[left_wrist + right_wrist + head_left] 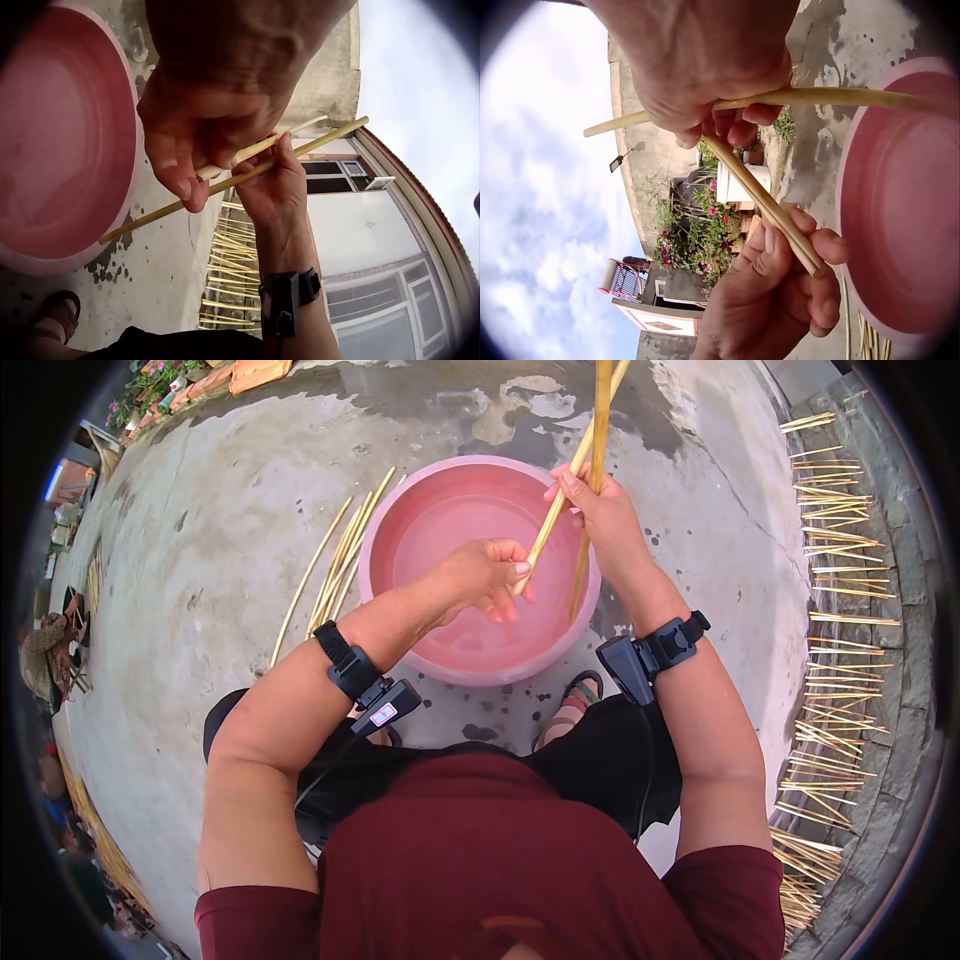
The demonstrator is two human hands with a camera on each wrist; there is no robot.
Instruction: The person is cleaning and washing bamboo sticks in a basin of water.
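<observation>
Over the pink basin (375, 565), my left hand (480, 572) pinches the lower end of some slim pale sticks (761, 199) between thumb and fingers. Higher and to the right, my right hand (607, 520) grips those sticks farther along, together with a darker yellow-brown stick (601, 420). The two cross at the right hand. Below that hand the darker stick slants down into the right side of the basin. In the right wrist view, the pale sticks lie side by side, their cut ends at the left fingertips.
Several loose sticks (345, 550) lie on the concrete left of the basin. Along the right edge, many small bundles of sticks (845, 582) form a long row by the paving. Wet patches mark the ground beyond the basin. A sandaled foot (572, 705) stands close to its near side.
</observation>
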